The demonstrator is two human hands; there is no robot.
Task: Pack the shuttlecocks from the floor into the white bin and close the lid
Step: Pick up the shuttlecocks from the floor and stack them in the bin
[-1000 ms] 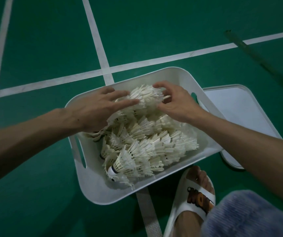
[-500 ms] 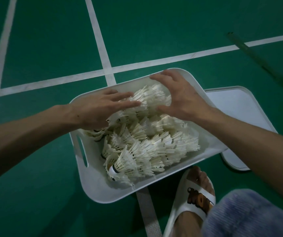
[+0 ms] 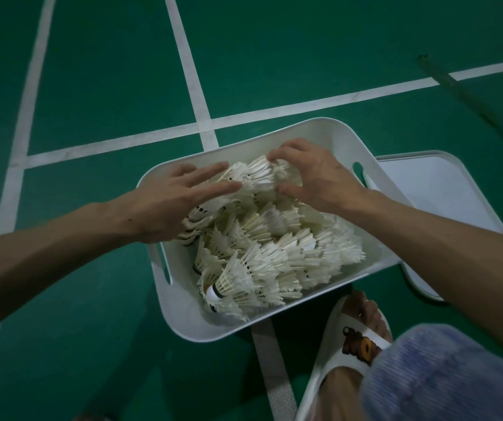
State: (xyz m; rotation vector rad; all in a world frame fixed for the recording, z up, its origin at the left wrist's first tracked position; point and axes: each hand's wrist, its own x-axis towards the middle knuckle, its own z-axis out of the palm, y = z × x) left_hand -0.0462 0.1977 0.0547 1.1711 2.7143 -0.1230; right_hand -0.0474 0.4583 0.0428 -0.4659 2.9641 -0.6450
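A white bin (image 3: 183, 311) with handle slots stands on the green court floor, filled with rows of nested white feather shuttlecocks (image 3: 274, 256). My left hand (image 3: 171, 205) lies flat on the far left end of the pile, fingers spread. My right hand (image 3: 314, 177) is curled over the far row of shuttlecocks (image 3: 256, 177), its fingertips and thumb pressing on the feathers. The white lid (image 3: 438, 189) lies flat on the floor to the right of the bin, partly under my right forearm.
White court lines (image 3: 192, 86) cross the green floor behind the bin. My foot in a white slipper (image 3: 353, 341) stands just in front of the bin, beside a bluish fuzzy trouser leg (image 3: 444, 375). A dark rod (image 3: 456, 86) lies at the far right.
My right hand has shifted slightly left and curled tighter over the far row of shuttlecocks. My left hand stays on the pile.
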